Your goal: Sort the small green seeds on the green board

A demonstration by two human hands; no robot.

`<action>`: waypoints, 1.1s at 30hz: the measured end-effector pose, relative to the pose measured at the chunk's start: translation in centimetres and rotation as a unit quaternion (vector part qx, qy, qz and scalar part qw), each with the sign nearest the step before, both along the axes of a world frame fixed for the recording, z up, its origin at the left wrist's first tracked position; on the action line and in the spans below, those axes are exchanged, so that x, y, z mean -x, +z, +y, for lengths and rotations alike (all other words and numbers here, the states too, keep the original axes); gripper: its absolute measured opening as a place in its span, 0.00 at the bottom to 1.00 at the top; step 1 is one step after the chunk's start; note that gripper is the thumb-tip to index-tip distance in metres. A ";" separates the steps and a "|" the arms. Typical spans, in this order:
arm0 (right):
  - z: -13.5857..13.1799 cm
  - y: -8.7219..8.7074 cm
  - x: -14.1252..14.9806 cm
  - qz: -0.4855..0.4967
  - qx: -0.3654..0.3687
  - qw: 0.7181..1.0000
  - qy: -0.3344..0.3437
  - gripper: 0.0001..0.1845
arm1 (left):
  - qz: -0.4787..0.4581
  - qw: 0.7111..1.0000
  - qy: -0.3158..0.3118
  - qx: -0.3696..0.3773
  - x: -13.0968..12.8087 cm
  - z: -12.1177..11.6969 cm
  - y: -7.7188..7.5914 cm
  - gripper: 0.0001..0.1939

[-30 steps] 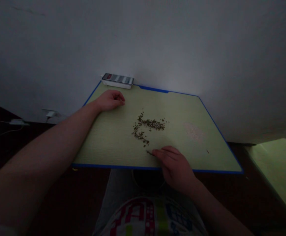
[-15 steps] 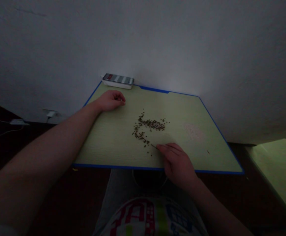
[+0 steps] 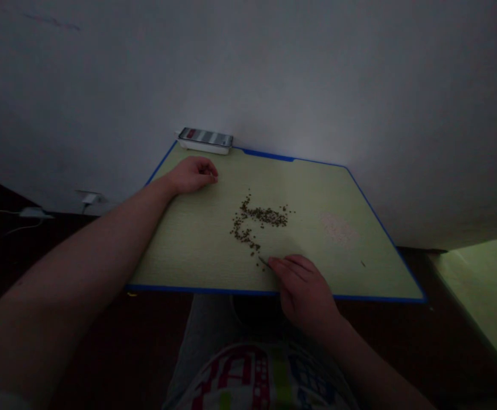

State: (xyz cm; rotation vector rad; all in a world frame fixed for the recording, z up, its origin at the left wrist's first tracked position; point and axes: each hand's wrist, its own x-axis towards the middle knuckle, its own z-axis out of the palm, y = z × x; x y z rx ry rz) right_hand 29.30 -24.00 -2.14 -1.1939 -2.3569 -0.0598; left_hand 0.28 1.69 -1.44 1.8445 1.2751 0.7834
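Observation:
My right hand [image 3: 305,287] is at the table's front edge, pinching a thin, dark, pointed tool [image 3: 263,261]. Its tip is down by a few stray grains at the near end of the brown grains [image 3: 267,216], which look like small seeds or beans. These lie scattered in a curved band across the middle of the table. Farther back on the left, my left hand [image 3: 193,175] rests on the tabletop with its fingers curled in toward the thumb. Whatever it may hold is hidden. To the right lies a thin patch of pale, pinkish grains [image 3: 340,228].
The pale yellow-green table [image 3: 197,250] has a blue rim and stands against a grey wall [image 3: 248,74]. A white box with a dark striped top [image 3: 205,140] sits at the back left corner. A small dark sliver [image 3: 363,263] lies at right. A plug [image 3: 90,198] and cables are at left.
My right hand has shifted slightly left and nearer to me, and the tool tip has moved down toward the stray grains. My left hand stays where it was.

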 end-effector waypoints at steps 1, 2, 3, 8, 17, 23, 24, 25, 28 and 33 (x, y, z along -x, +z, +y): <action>0.1 0.0 0.1 -0.001 -0.002 1.000 -0.004 0.26 | -0.001 1.000 -0.001 0.000 0.0 -0.1 0.1 0.08; 0.3 0.1 0.2 0.000 -0.003 1.000 -0.008 0.25 | -0.001 1.000 -0.002 0.000 0.0 -0.1 0.1 0.08; 0.4 0.1 0.2 0.003 -0.003 1.000 -0.010 0.25 | -0.002 1.000 -0.003 0.000 -0.1 -0.2 0.2 0.08; 0.9 0.4 0.2 0.020 0.010 1.000 -0.001 0.24 | -0.002 1.000 -0.005 -0.008 -0.1 -0.3 0.3 0.08; -0.2 0.5 0.2 0.044 0.017 0.999 0.009 0.23 | 0.007 1.000 -0.006 -0.015 -0.1 0.0 0.0 0.10; -0.1 0.6 0.5 0.036 -0.002 0.999 0.007 0.21 | 0.008 1.000 -0.016 -0.019 0.0 0.1 0.0 0.11; -0.1 0.6 0.6 0.035 -0.004 0.999 0.013 0.21 | 0.009 1.000 -0.016 -0.020 0.1 0.1 0.0 0.11; -0.2 0.6 0.7 0.032 -0.007 0.999 0.019 0.22 | 0.010 1.000 -0.015 -0.020 0.1 0.1 0.0 0.11; -0.3 0.3 1.3 -0.001 -0.018 1.000 0.016 0.23 | 0.011 1.000 -0.010 -0.017 0.0 0.0 0.0 0.11; -0.1 -0.2 1.7 -0.083 -0.025 0.995 -0.055 0.24 | 0.010 1.000 -0.010 -0.018 0.0 0.0 0.0 0.10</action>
